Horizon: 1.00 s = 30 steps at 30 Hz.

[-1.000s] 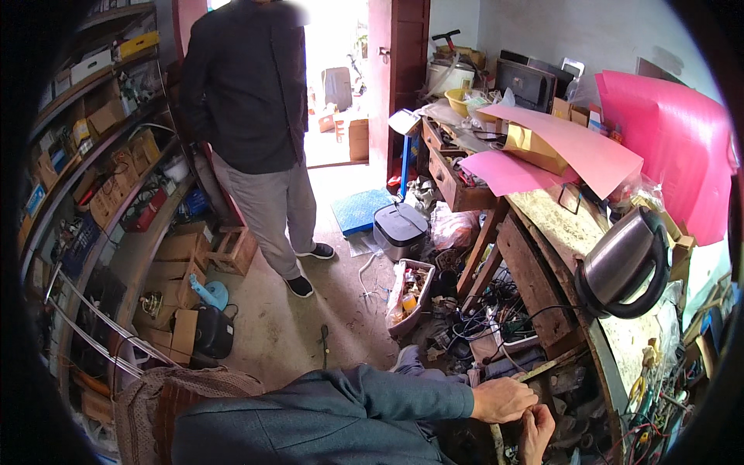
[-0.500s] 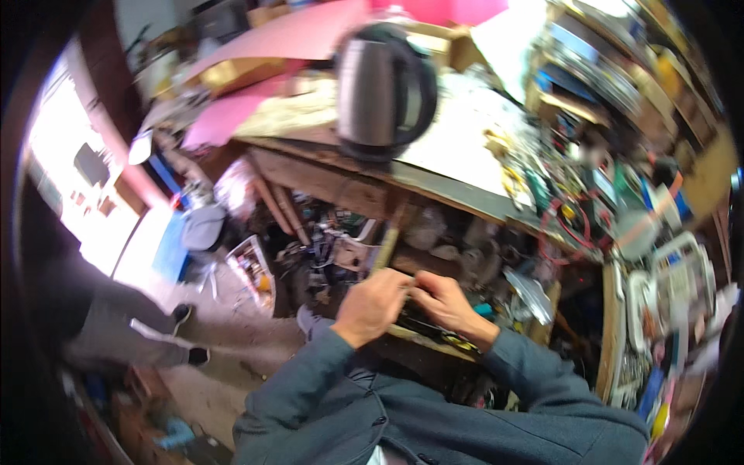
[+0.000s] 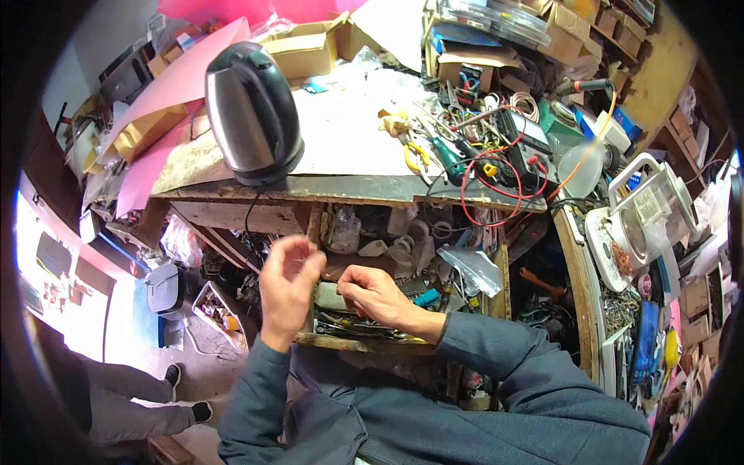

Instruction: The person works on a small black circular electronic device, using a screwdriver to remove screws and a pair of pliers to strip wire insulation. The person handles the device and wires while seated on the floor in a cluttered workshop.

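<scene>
My left hand is raised over the open drawer, slightly blurred, its thumb and fingers apart with nothing visible between them. Just to its right, my right hand is closed in a pinch. Whatever lies between those fingertips is too small to make out. Beneath both hands, the wooden drawer holds a jumble of small parts, with a teal piece and a clear plastic bag beside the right hand. A steel electric kettle with a black handle stands upright on the workbench beyond.
Yellow-handled pliers, red test leads and a soldering iron crowd the bench's right side. A clear plastic organizer case sits at far right. On the left, a person in grey trousers stands near a black bin.
My hands were together at the fingertips; the left has come away to the left and opened. The view has swung right, so the kettle now appears farther left.
</scene>
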Each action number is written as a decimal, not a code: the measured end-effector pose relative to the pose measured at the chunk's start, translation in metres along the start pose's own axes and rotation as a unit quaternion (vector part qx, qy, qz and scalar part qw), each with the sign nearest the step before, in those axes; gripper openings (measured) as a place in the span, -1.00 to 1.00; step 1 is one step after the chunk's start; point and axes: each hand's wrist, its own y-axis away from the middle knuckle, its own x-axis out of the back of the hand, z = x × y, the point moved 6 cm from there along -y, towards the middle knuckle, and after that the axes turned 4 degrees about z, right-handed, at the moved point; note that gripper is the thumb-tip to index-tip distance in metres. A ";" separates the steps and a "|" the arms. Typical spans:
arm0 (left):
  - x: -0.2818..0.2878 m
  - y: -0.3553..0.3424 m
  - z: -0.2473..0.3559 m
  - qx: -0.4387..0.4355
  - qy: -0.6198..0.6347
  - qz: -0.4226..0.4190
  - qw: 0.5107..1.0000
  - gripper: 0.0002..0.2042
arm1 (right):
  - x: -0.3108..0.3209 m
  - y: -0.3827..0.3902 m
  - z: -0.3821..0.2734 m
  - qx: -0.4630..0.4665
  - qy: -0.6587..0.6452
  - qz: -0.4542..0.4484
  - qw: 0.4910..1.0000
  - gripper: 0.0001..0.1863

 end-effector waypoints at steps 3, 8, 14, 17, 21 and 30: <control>-0.040 -0.036 0.048 -0.088 -0.077 -0.033 0.993 -0.82 | -0.001 -0.003 0.007 0.023 0.030 0.016 0.999 -0.80; -0.134 -0.101 0.059 -0.237 -0.270 -0.128 0.924 -0.76 | -0.001 -0.006 0.007 0.074 0.081 0.029 0.994 -0.80; -0.187 -0.166 0.029 -0.198 -0.448 -0.047 0.870 -0.48 | -0.005 -0.007 0.009 0.163 0.108 0.055 0.979 -0.79; -0.195 -0.192 0.016 -0.124 -0.472 -0.158 0.858 -0.52 | -0.001 -0.007 0.000 0.146 0.129 0.047 0.980 -0.77; -0.196 -0.194 0.028 -0.087 -0.533 -0.217 0.813 -0.60 | 0.005 -0.007 -0.005 0.120 0.167 0.035 0.978 -0.77; -0.215 -0.160 0.043 -0.176 -0.597 -0.149 0.768 -0.70 | 0.002 -0.007 -0.008 0.186 0.156 0.048 0.969 -0.79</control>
